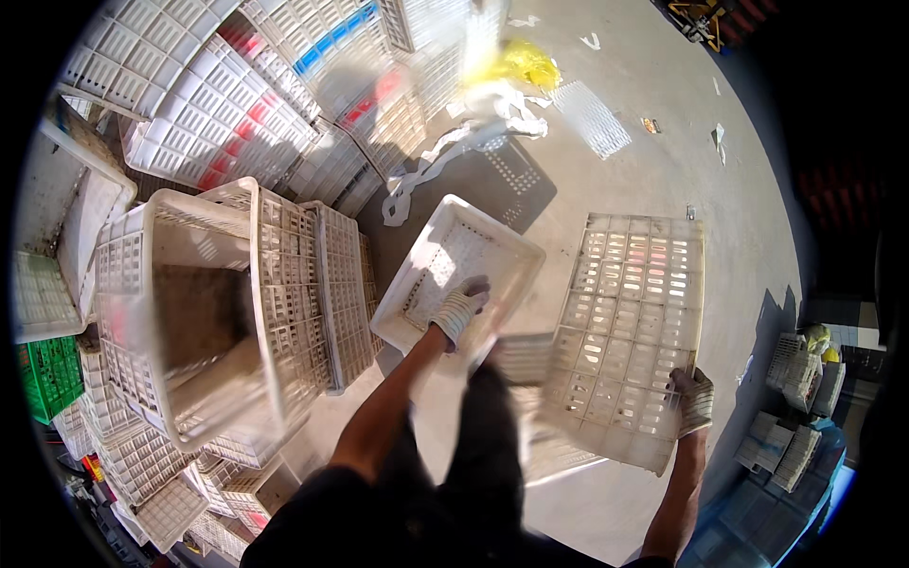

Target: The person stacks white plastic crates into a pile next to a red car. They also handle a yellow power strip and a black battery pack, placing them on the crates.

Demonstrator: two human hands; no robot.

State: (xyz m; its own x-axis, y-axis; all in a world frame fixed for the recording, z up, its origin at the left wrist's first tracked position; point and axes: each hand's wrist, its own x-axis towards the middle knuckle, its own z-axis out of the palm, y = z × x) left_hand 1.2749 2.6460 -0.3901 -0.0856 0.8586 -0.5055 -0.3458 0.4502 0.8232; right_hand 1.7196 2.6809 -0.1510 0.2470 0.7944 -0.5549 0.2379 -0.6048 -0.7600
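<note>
My left hand [459,312], in a striped knit glove with grey fingertips, is over a shallow white plastic crate [516,254] in front of me. Its fingers look apart, with nothing visible between them; whether they touch the crate I cannot tell. The crate lies tilted, its hollow side toward me, with sunlit patches and dark specks inside. At the right, my gloved right hand [693,402] grips the edge of a worn, off-white slatted crate [620,322]. That crate is held up on its side, its ribbed, slotted face toward me. Its lower part is blurred.
Stacked white slatted crates [284,275] rise at the left, with a green crate [52,377] beyond. More white crates [222,114] stand at the back left. A yellow bag [530,64] and white scraps litter the floor. Blue containers [767,511] stand at the lower right.
</note>
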